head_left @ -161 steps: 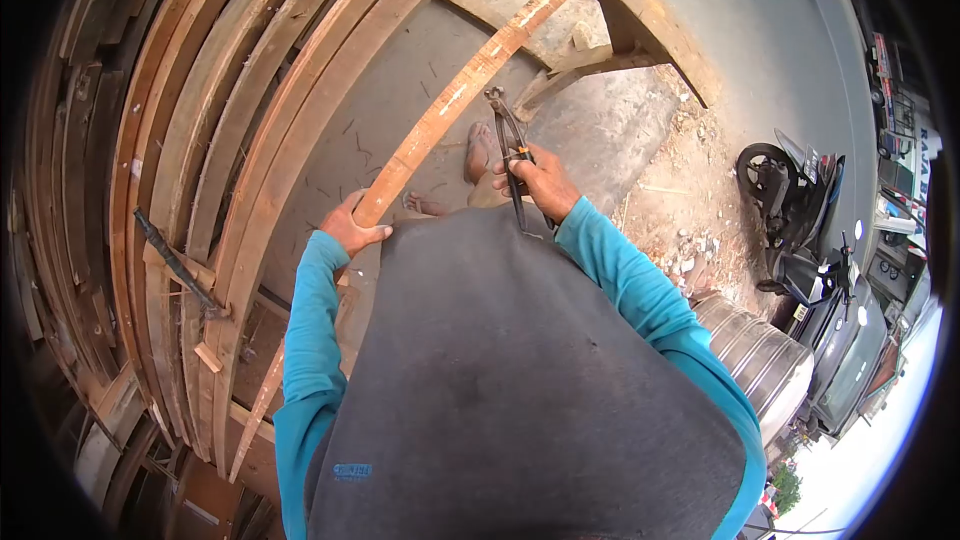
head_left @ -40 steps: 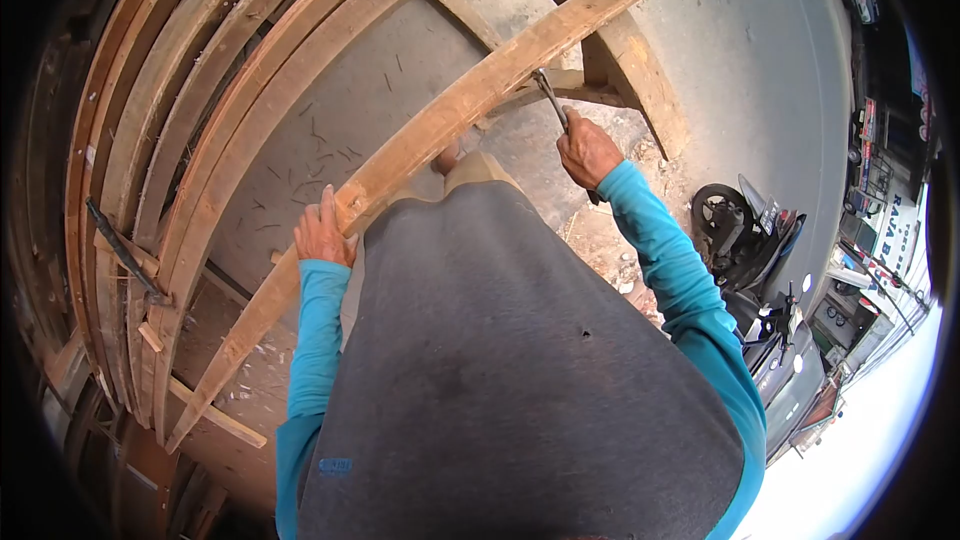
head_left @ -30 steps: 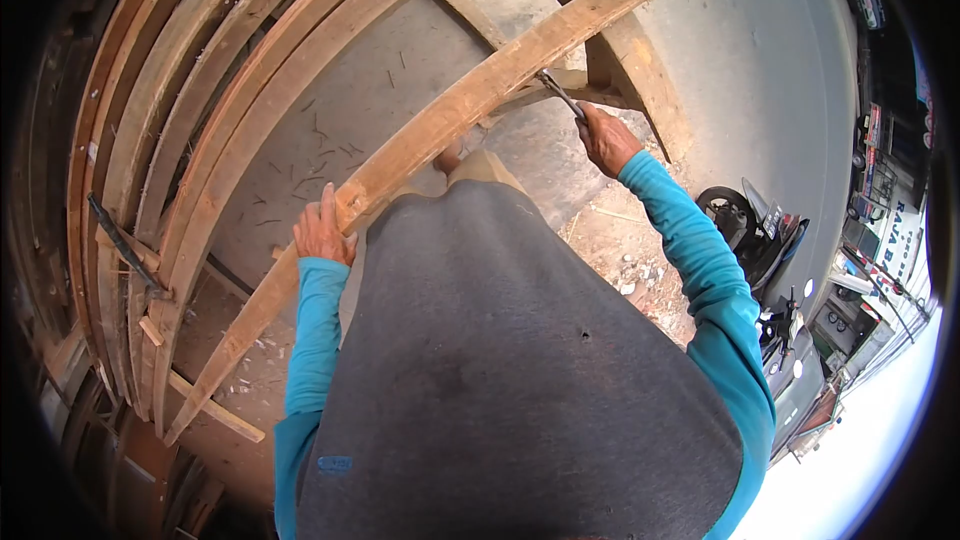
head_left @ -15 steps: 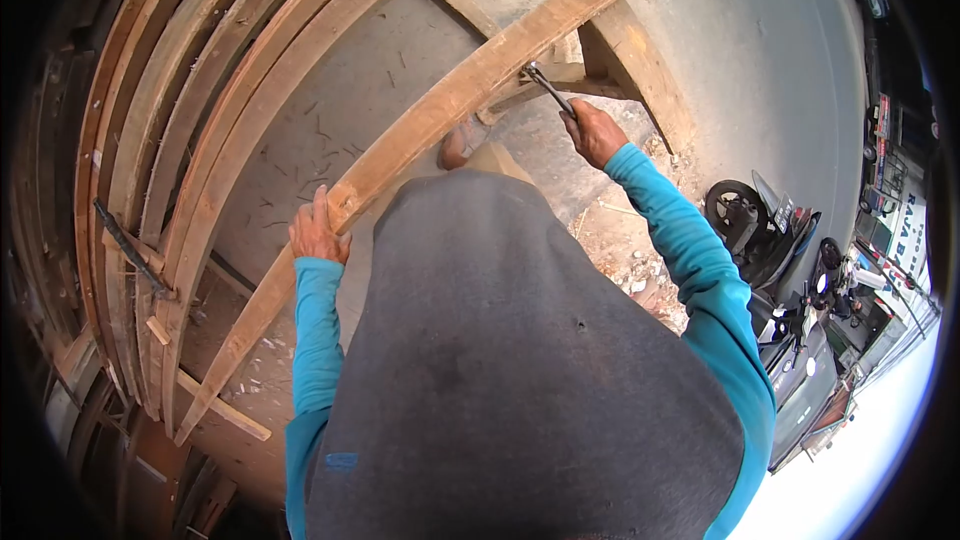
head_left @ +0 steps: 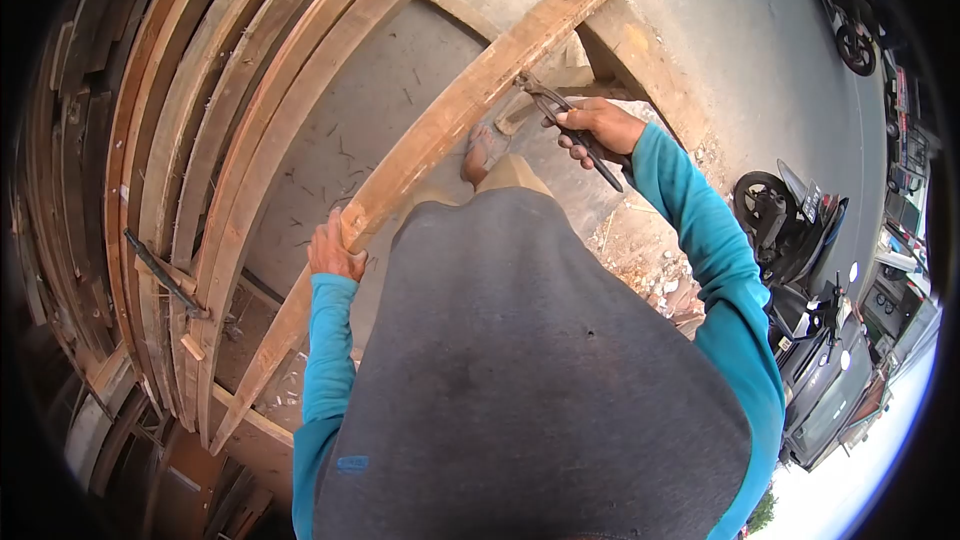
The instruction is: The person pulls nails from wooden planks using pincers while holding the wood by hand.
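Head view: right hand (head_left: 600, 128) around pincers (head_left: 530, 86), left hand (head_left: 333, 248) around a long wooden plank (head_left: 460, 100).

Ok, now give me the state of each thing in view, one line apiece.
Wooden plank: held, slanting
Pincers: held, jaws at the plank's edge; open or shut unclear
Left hand: gripping the plank
Right hand: closed around the pincers
Hammer: unheld, lying across the row of planks
Nearest motorcycle: parked, riderless
Floor: littered

Slanted wooden plank (head_left: 450, 108), pincers (head_left: 537, 92) at edge
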Available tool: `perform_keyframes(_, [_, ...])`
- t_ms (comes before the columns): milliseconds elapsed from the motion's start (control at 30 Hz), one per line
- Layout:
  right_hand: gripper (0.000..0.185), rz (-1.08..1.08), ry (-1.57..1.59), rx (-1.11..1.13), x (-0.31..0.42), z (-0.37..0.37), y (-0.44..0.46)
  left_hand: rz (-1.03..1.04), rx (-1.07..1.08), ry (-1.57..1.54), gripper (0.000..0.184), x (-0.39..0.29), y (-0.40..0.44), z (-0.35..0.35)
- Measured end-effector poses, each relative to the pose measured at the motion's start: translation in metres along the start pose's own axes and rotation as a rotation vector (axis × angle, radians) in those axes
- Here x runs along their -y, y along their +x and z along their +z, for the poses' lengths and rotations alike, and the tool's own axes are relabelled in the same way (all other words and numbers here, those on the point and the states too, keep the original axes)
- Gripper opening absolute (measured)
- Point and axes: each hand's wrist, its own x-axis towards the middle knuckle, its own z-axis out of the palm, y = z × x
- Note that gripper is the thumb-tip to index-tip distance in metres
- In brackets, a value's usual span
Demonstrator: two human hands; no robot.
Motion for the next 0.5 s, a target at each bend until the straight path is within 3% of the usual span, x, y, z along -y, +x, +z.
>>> perform_keyframes(33, [0.024, 0.004, 0.183, 0.061, -0.003, 0.007, -0.002, 0.009, -0.008, 0.002, 0.100, 0.000, 0.000, 0.000])
perform_keyframes(100, [0.024, 0.015, 0.325, -0.040, -0.013, 0.037, -0.001, 0.021, -0.012, 0.003, 0.101, 0.002, 0.000, 0.000])
perform_keyframes(367, [0.019, -0.144, 0.422, -0.223, -0.039, 0.093, 0.017, 0.068, -0.022, -0.054, 0.098, 0.003, 0.001, -0.003])
perform_keyframes(500, [0.023, -0.369, 0.369, -0.425, -0.085, 0.130, 0.067, 0.018, 0.075, -0.099, 0.094, 0.011, 0.014, -0.008])
